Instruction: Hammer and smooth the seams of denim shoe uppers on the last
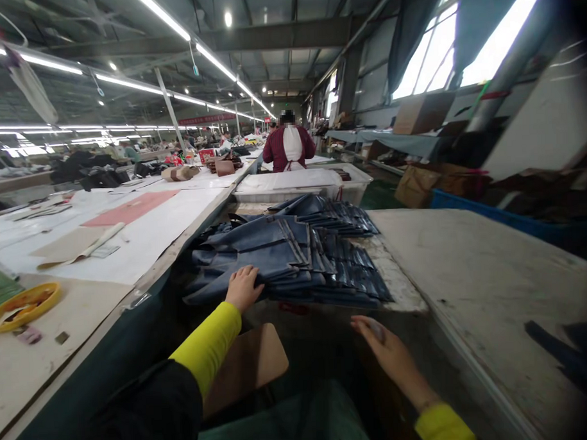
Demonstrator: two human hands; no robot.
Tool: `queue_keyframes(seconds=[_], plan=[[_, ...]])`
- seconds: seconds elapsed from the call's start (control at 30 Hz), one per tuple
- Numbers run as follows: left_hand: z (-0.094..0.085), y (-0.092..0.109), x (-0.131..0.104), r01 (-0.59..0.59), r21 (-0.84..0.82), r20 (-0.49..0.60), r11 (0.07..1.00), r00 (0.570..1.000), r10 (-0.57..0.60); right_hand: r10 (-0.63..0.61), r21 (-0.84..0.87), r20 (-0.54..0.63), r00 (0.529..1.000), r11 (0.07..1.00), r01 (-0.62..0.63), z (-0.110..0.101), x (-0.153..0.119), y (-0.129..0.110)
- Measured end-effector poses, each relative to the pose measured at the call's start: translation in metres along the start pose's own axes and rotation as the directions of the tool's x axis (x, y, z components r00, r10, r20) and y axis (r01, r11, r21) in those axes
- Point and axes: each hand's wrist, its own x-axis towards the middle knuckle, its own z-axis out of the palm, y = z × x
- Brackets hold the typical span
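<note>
- The blue pile point(270, 243) lies on a worn table point(404, 283), its long side going left to right.
- The left hand point(244, 288) is nearer. It rests on the pile's front, fingers laid on top, not clamped, with most of the pile ahead and to their right.
- The right hand point(387, 348) is in front of the pile, apart from it. Fingers close together; I can't tell if they hold anything.
- Left of the pile: a yellow bowl point(56, 294).

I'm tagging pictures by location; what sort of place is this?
Probably a factory workshop making leather-like or fabric goods: dark blue pieces lie stacked under the left hand, a long worktable holds a pink sheet, and strip lights run overhead.
</note>
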Motion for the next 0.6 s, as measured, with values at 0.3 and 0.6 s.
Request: queue_keyframes(seconds=[0.3, 0.6], plan=[[0.014, -0.036, 0.042, 0.247, -0.143, -0.006, 0.958, 0.968, -0.251, -0.406, -0.231, 0.387, 0.828, 0.826, 0.513, 0.105, 0.107, -0.109], [-0.002, -0.065, 0.044, 0.237, -0.543, -0.173, 0.806, 0.907, -0.384, -0.012, -0.568, 0.437, 0.9, 0.772, 0.286, 0.15, 0.19, -0.086]])
